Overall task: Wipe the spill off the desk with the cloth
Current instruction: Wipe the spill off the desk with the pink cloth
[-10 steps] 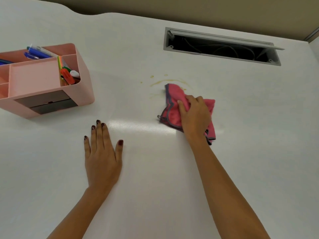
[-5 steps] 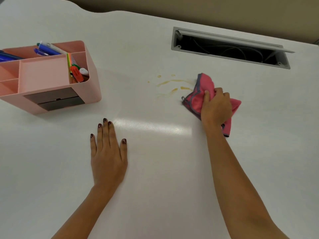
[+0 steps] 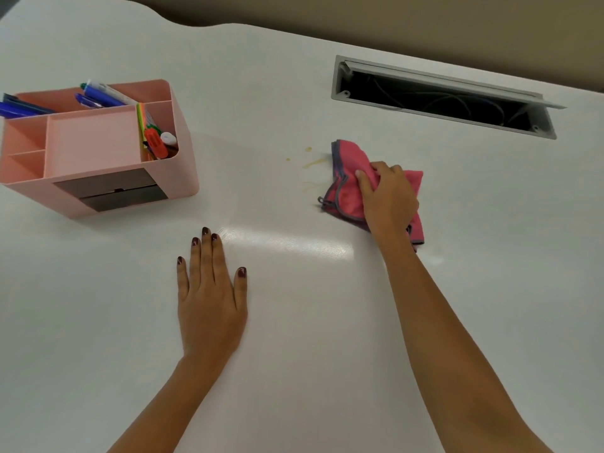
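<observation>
On a white bench (image 3: pixel 327 322), the right hand (image 3: pixel 389 197) grips a crumpled pink cloth with grey trim (image 3: pixel 346 188), pressed beside faint yellowish spill streaks (image 3: pixel 313 164) toward the far edge. The left hand (image 3: pixel 212 295) lies flat, fingers spread, nearer the front edge.

head cam | above desk (image 3: pixel 310 354) | facing forward-down | close
</observation>
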`<state>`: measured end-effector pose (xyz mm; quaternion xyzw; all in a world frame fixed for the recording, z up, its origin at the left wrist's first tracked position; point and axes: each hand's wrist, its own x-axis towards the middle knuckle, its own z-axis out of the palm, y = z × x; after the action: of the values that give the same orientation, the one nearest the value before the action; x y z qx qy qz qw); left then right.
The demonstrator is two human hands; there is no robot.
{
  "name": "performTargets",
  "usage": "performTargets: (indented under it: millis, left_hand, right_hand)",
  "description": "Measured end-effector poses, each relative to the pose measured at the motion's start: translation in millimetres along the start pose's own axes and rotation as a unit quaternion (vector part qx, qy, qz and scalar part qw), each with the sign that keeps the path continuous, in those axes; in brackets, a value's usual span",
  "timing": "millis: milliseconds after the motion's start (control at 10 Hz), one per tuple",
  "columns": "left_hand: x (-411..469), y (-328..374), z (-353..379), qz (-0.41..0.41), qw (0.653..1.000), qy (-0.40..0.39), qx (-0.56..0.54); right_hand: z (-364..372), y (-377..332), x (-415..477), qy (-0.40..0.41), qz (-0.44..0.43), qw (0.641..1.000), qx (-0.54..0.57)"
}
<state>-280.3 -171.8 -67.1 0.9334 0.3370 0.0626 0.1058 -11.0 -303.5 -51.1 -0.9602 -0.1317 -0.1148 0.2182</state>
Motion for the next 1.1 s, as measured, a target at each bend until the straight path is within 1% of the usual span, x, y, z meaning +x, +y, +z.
performTargets:
  millis: [100, 200, 300, 400, 500, 600, 700, 800, 900, 1000, 1100]
  left_hand:
    - [0.1, -0.1, -1.0, 0.000, 1.000, 0.001, -0.001]
    - [0.2, 0.2, -1.4, 0.000, 1.000, 0.000, 0.000]
    - [0.3, 0.3, -1.3, -0.001, 1.000, -0.002, 0.004]
    - [0.4, 0.6, -1.5, -0.001, 1.000, 0.000, 0.002]
    - [0.5, 0.6, -1.7, 0.000, 1.000, 0.000, -0.001]
    - [0.4, 0.5, -1.8, -0.001, 1.000, 0.000, -0.002]
    - [1.0, 1.0, -1.3, -0.001, 1.000, 0.001, -0.001]
    - [0.9, -0.1, -0.7, -0.001, 1.000, -0.001, -0.002]
    - [0.5, -0.8, -0.7, -0.001, 1.000, -0.002, 0.002]
    - [1.2, 0.0, -0.3, 0.001, 1.000, 0.000, 0.001]
    - [1.5, 0.5, -0.1, -0.001, 1.000, 0.002, -0.004]
  right_hand:
    - [-5.0, 12.8, 8.9, 0.023, 0.062, 0.998, -0.011]
    - [-3.7, 11.5, 32.2, 0.022, 0.107, 0.994, -0.020]
    - [1.5, -1.6, 50.6, -0.005, 0.088, 0.996, -0.021]
    - [9.0, -20.2, 54.6, -0.038, 0.044, 0.998, -0.004]
    - [14.3, -42.1, 33.4, -0.063, -0.025, 0.998, 0.014]
    - [14.8, -54.2, -5.8, -0.081, -0.094, 0.992, 0.022]
    - [6.8, -50.9, -44.3, -0.086, -0.128, 0.987, 0.054]
    - [-4.6, -32.6, -65.9, -0.065, -0.106, 0.991, 0.046]
    - [-11.4, -15.7, -61.1, -0.028, -0.031, 0.999, 0.029]
    - [-7.4, -11.9, -34.9, 0.007, 0.038, 0.999, 0.012]
    - [3.6, -20.2, -1.2, 0.018, 0.074, 0.997, -0.010]
